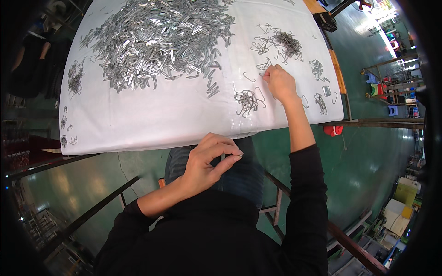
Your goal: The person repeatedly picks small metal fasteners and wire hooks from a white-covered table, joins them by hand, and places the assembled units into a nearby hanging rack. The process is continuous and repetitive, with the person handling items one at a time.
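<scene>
My left hand (207, 160) is closed in a pinch just off the table's near edge, above my lap. A small metal piece (240, 155) shows at its thumb and fingertip; most of it is hidden. Over the right half of the table, my right hand (280, 83) has its fingers bent together at the white surface. Bent wire hooks (263, 66) lie right at its fingertips; whether it grips one is hidden. Nearer to me sits a small heap of wire hooks (247, 101), with a single hook (249, 77) beyond it.
A large pile of flat silvery metal pieces (161, 41) spreads over the white-covered table (152, 115). A darker heap of hooks (287, 44) lies at the back right. Smaller clusters line the right edge (317, 69) and left edge (75, 78). A red object (333, 130) shows below the table.
</scene>
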### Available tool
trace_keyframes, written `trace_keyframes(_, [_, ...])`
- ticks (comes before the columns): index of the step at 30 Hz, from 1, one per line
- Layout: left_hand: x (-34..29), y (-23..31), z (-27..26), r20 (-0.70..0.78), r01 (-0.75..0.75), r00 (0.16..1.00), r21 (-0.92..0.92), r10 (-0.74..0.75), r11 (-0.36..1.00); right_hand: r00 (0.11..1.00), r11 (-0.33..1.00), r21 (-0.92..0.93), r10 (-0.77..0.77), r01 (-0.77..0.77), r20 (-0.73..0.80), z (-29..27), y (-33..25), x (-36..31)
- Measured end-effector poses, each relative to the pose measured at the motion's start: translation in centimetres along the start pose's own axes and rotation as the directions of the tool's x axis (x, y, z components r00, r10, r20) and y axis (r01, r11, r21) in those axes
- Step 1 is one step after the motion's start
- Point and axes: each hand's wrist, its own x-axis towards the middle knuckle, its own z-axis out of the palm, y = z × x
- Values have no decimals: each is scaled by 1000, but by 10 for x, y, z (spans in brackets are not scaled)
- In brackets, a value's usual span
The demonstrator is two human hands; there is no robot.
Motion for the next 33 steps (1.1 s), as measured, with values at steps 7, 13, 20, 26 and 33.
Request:
trace_keyframes(7, [-4, -6, 4, 10, 28, 1000, -12, -28, 1000, 967, 397, 882, 120, -256, 226, -36, -40, -105])
trace_keyframes(13, [-6, -7, 10, -61, -49, 997, 20, 50, 999, 972, -98, 977, 122, -188, 199, -50, -91, -197])
trace_keyframes(20, [-13, -2, 16, -69, -25, 997, 46, 28, 999, 970, -62, 998, 239, -24, 38, -33, -103, -219])
trace_keyframes(26, [-16, 1, 20, -79, -40, 996, 107, 48, 993, 915, 87, 987, 372, 135, -158, -19, -114, -225])
trace_keyframes(33, [-8, -21, 17, -118, -215, 960, 268, 253, 939, 781, 336, 859, 377, 386, -498, -2, -124, -222])
